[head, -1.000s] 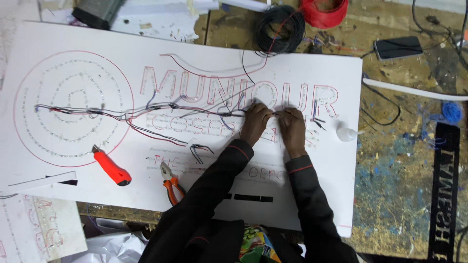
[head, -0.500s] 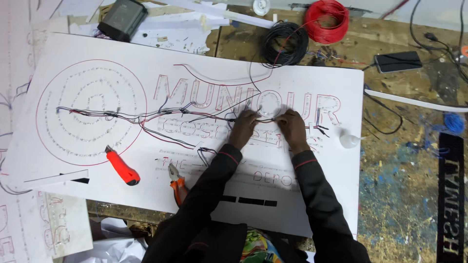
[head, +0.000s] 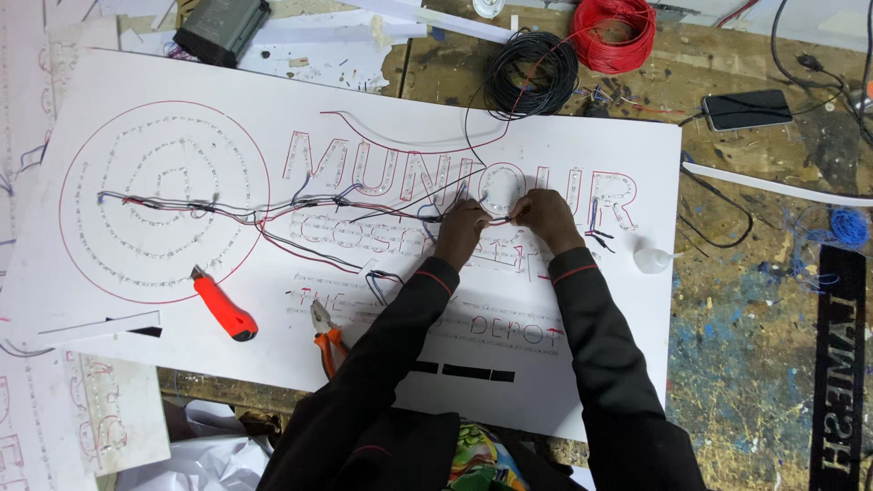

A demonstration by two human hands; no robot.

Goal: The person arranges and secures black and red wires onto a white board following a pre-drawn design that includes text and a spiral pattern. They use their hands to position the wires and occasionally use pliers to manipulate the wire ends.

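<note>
Near the middle of the white sign board (head: 182, 82), a thin wire (head: 498, 220) lying left to right is pinched between the left hand (head: 460, 229) and right hand (head: 546, 216), both closed on it.

White signboard (head: 164, 82) on paint-stained workbench (head: 746, 364)

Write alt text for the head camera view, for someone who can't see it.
Both hands, left hand and right hand, pinch thin wires on a white sign board with outlined letters. An orange knife and pliers lie left; black and red wire coils above.
</note>
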